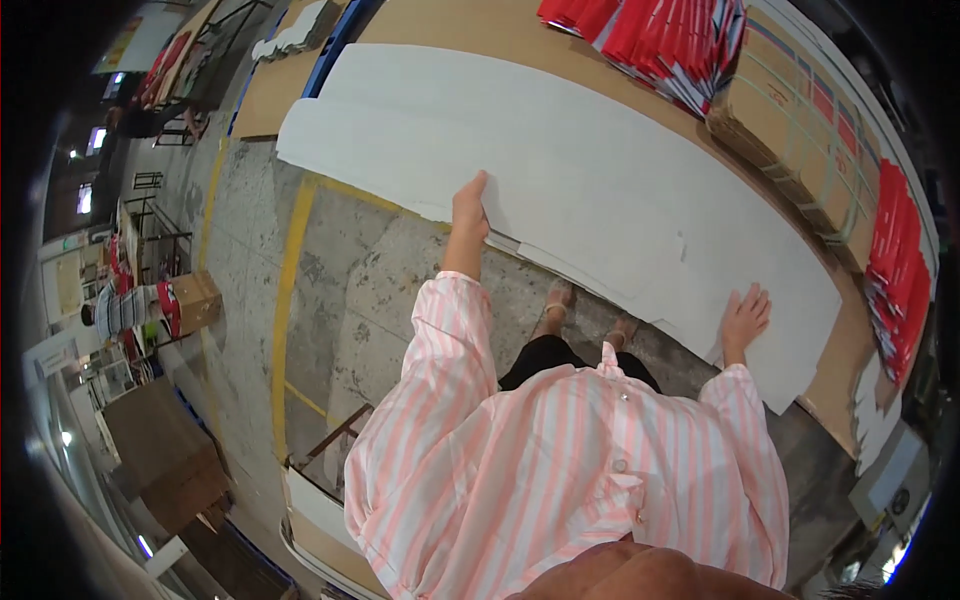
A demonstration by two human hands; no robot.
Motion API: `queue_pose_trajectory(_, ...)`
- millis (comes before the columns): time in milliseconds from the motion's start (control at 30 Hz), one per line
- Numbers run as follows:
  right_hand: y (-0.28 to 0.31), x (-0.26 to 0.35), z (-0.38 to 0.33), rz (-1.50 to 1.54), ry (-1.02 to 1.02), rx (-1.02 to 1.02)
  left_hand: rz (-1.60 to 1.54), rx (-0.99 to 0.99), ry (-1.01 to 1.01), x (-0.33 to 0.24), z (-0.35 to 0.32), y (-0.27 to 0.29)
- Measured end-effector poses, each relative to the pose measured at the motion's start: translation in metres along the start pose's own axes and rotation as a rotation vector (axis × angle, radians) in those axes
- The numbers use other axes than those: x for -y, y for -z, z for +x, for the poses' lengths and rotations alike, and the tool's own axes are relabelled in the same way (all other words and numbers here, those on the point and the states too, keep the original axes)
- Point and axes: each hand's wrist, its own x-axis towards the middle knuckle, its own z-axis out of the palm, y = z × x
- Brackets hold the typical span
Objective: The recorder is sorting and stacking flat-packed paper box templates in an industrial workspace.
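Note:
A long stack of large white cardboard sheets [560,170] lies on a brown table in front of me. My left hand [470,208] grips the near edge of the stack, thumb up on top. My right hand [745,315] lies flat on the top sheet near its right end, fingers spread. Both arms are in pink-and-white striped sleeves.
Red printed flat cartons [665,40] are fanned out at the table's far side, with strapped brown cardboard bundles [800,120] and more red cartons [900,270] at right. The concrete floor [370,290] has yellow lines. A person [120,308] sits by a box far left.

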Motion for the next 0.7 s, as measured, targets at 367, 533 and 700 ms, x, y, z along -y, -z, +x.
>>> queue_pose_trajectory(367, 0.001, 0.0, 0.004, 0.046, -0.041, 0.054, 0.069, 0.016, 0.081, -0.005, 0.004, -0.003)
queue_pose_trajectory(533, 0.0, 0.001, 0.004, 0.064, -0.039, 0.056, 0.33, -0.101, -0.191, 0.008, 0.019, 0.007)
queue_pose_trajectory(700, 0.001, 0.003, 0.003, 0.072, -0.033, 0.055, 0.573, -0.18, -0.23, 0.004, 0.01, 0.006)
